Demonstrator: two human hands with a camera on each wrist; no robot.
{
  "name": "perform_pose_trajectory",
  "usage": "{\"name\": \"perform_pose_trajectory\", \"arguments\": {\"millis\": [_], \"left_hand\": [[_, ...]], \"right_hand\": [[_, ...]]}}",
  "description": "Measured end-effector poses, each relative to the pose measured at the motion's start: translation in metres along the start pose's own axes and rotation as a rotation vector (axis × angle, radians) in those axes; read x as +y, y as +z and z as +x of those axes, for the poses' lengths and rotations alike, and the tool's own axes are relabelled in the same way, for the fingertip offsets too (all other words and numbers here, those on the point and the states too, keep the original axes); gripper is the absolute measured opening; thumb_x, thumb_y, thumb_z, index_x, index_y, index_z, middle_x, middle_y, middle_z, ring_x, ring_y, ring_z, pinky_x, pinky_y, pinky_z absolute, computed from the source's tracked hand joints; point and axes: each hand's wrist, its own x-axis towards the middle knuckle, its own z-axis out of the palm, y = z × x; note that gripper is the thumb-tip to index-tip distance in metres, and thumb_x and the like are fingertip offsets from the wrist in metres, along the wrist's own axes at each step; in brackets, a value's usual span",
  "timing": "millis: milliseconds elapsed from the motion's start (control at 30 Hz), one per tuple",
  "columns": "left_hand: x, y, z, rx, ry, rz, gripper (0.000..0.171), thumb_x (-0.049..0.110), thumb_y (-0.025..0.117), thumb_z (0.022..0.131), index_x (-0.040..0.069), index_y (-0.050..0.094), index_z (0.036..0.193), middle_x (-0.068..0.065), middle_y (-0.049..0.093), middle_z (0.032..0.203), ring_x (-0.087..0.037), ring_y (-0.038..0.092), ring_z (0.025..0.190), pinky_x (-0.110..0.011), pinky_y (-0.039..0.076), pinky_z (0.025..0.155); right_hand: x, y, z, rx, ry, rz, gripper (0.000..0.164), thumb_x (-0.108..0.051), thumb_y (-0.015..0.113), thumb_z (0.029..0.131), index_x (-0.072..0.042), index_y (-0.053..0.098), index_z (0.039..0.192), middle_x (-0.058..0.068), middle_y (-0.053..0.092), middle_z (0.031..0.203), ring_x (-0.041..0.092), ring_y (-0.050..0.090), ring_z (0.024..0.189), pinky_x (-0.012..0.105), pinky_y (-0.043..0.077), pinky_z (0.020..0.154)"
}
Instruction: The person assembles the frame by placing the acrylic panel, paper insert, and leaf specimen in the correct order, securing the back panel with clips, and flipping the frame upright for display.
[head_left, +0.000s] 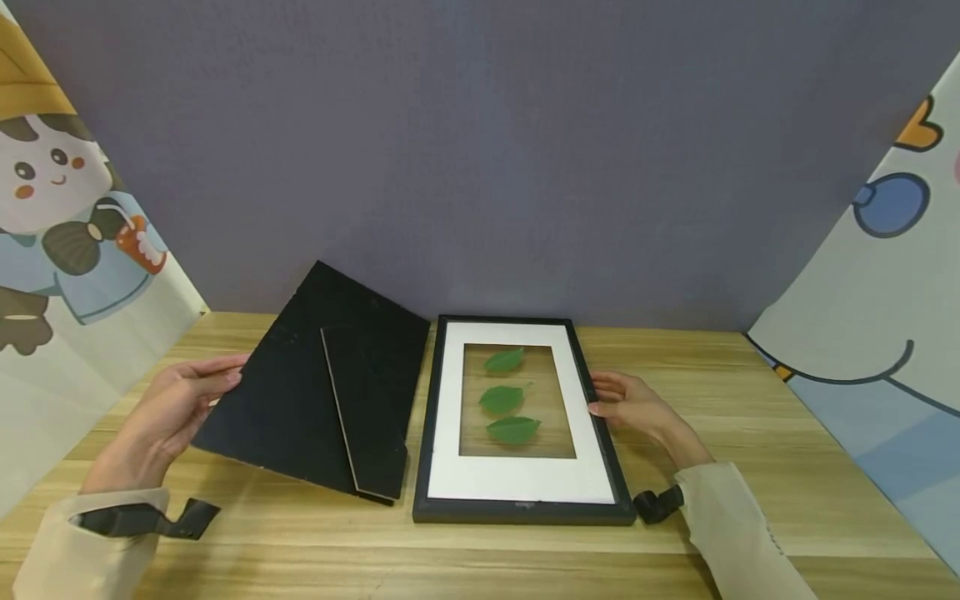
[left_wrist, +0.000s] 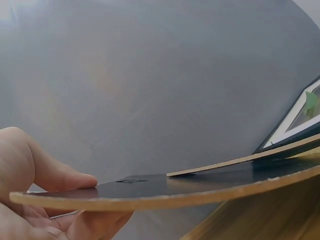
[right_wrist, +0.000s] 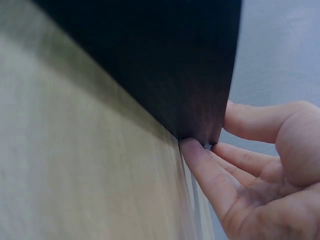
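Note:
My left hand (head_left: pixel 168 408) pinches the left edge of a black backing board (head_left: pixel 281 392), which has a hinged stand leg (head_left: pixel 367 408) on its upper face. The board is tilted, its left side raised. In the left wrist view the thumb (left_wrist: pixel 65 175) lies on top and the fingers are beneath. Beside it lies a black picture frame (head_left: pixel 525 512) with a white mat (head_left: pixel 517 481) and several green leaves (head_left: pixel 513 431) in its window. My right hand (head_left: pixel 641 408) holds the frame's right side, thumb and fingertips at its edge in the right wrist view.
Both things are over a light wood-grain table (head_left: pixel 750 433). A grey panel (head_left: pixel 510 167) stands along the back. Cartoon-printed walls flank the table on the left (head_left: pixel 75 208) and right (head_left: pixel 840 308). Black straps circle both wrists.

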Motion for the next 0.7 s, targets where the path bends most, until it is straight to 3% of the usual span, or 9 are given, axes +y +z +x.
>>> {"name": "perform_pose_trajectory", "arguments": {"millis": [300, 600, 700], "left_hand": [[0.005, 0.002, -0.002, -0.040, 0.051, -0.076, 0.039, -0.010, 0.047, 0.094, 0.015, 0.076, 0.100, 0.007, 0.070, 0.098, -0.005, 0.066, 0.077, -0.012, 0.049, 0.054], [0.002, 0.006, -0.001, -0.023, 0.025, 0.020, 0.040, -0.006, 0.048, 0.095, 0.024, 0.074, 0.101, 0.018, 0.063, 0.104, 0.001, 0.058, 0.084, -0.010, 0.040, 0.048], [0.001, 0.011, 0.000, -0.048, 0.025, -0.025, 0.040, -0.008, 0.047, 0.095, 0.021, 0.074, 0.101, 0.015, 0.066, 0.103, 0.000, 0.062, 0.082, -0.011, 0.046, 0.054]], "right_hand": [[0.002, -0.001, 0.001, -0.002, -0.003, -0.003, 0.067, -0.003, 0.061, 0.090, 0.012, 0.024, 0.144, 0.037, 0.031, 0.144, 0.049, 0.033, 0.133, 0.043, 0.050, 0.094], [0.002, 0.000, 0.000, -0.010, 0.006, -0.003, 0.069, -0.005, 0.062, 0.091, 0.011, 0.023, 0.145, 0.036, 0.030, 0.145, 0.049, 0.033, 0.134, 0.046, 0.050, 0.094], [0.001, 0.000, 0.000, -0.010, 0.007, 0.000, 0.068, -0.005, 0.061, 0.091, 0.011, 0.023, 0.145, 0.036, 0.030, 0.145, 0.049, 0.033, 0.134, 0.046, 0.050, 0.094]]}}
